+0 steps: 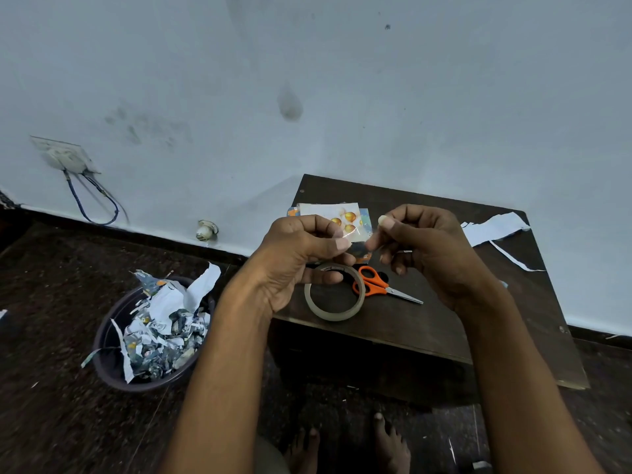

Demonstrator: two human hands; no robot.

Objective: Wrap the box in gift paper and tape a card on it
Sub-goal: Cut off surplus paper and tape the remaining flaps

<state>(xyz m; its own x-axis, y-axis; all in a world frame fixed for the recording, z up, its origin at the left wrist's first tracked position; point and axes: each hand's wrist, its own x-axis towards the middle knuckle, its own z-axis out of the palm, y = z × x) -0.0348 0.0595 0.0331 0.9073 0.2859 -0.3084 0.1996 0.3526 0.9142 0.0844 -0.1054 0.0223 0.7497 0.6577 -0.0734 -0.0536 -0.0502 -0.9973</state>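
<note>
Both hands are raised over a small dark table (pixel 427 323). My left hand (pixel 301 254) and my right hand (pixel 427 248) pinch the two ends of a short clear strip of tape (pixel 355 239) stretched between their fingertips. Behind the strip lies the wrapped box (pixel 365 218) with a white card (pixel 328 210) printed with gold balls on top of it; the hands hide part of both. A tape roll (pixel 333 314) lies flat on the table below my left hand. Orange-handled scissors (pixel 376 285) lie next to the roll.
White paper offcuts (pixel 492 227) lie at the table's far right edge. A dark round bin (pixel 113 367) full of gift-paper scraps stands on the floor at left. The wall runs close behind the table. My bare feet (pixel 390 443) show below the table.
</note>
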